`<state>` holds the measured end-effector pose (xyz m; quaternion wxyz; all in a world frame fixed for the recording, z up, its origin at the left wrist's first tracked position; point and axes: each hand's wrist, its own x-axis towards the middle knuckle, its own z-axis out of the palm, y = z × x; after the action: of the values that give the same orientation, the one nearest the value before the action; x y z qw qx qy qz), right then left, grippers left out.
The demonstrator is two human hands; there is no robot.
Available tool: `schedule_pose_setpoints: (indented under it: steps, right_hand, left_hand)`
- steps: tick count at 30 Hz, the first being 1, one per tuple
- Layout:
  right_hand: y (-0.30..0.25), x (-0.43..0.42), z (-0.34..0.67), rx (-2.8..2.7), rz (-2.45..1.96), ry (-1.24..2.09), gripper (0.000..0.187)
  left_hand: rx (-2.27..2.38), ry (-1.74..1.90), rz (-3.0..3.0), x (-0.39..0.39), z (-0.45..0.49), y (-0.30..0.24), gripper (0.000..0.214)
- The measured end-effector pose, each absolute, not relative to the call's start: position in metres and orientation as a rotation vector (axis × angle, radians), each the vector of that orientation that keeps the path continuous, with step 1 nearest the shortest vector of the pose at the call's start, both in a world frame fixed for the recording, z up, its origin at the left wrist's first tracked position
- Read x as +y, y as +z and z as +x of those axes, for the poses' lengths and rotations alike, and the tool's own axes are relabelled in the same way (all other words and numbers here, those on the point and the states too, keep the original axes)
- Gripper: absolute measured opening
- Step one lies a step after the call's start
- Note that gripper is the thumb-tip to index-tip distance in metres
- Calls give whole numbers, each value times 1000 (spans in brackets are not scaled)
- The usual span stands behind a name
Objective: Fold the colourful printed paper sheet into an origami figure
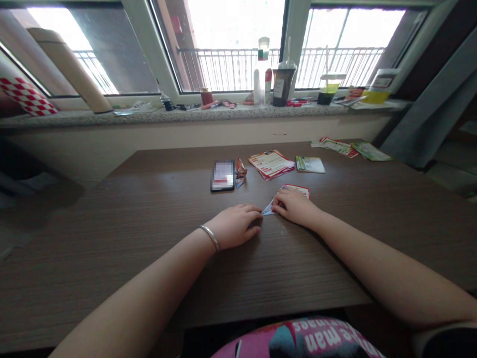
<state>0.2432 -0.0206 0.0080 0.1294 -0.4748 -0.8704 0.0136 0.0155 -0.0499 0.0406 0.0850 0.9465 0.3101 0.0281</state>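
Observation:
A folded sheet of printed paper (pixel 268 209) lies on the table, its bluish-white pointed corner toward the left and a red-edged part (pixel 301 189) showing behind. My right hand (pixel 295 206) rests over the paper with bent fingers pressed on it, hiding its middle. At the pointed tip, my left hand (pixel 238 224) touches the paper with its fingertips. The left fingers stretch out and the thumb stands apart from them. A silver bangle (pixel 210 237) circles the left wrist.
Beyond the hands are a phone (pixel 222 176), a small folded paper piece (pixel 240 172), a stack of printed sheets (pixel 271 163) and a smaller green-white stack (pixel 310 164). More leaflets (pixel 341 147) lie at the back right. Bottles and a dark cup (pixel 283 85) line the windowsill.

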Motion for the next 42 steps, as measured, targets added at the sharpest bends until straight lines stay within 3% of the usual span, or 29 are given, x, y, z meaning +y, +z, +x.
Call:
schedule_pose_setpoints:
  steps: [12,16,21,25,31,42]
  right_hand:
    - [6,-20,243,-2520,-1319,62,18]
    - [8,-22,243,-2539,-1223,113,17]
    - [6,-20,243,-2552,-1056,160,14]
    - [10,-22,243,-2494,-965,45,10]
    - [20,-30,243,-2456,-967,-236,19]
    - [15,-35,238,-2634,-1008,-98,22]
  left_hand:
    - [844,249,2835,-35,7,31,27]
    - [751,345,2856,-34,8,23,37]
    - [661,217,2954,-35,7,20,41]
    - [760,169,2984,-41,8,24,43]
    - [1015,167,2987,-50,12,28,43]
    - [996,177,2969,-48,12,24,49]
